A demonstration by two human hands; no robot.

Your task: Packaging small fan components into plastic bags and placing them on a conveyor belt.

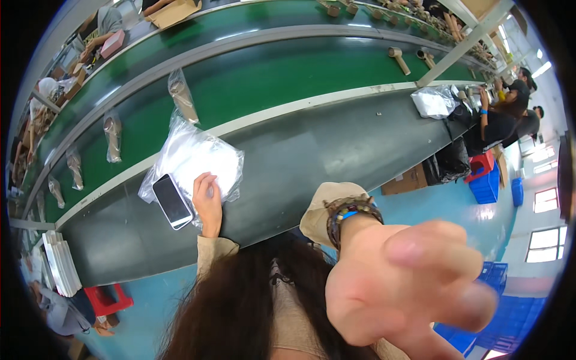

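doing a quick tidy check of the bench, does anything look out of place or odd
The phone looks out of place: it lies aslant at the edge of the clear plastic bags, near the left hand, among packing material. The bags also seem to overlap the pale rail toward the green belt.

A dark grey tabletop [294,156] curves across mid-frame beside a green conveyor belt [258,78]. Turquoise floor [435,201] shows right of centre; windows [546,245] pierce the white wall [542,223] at far right. Strip lights [542,69] glow upper right.
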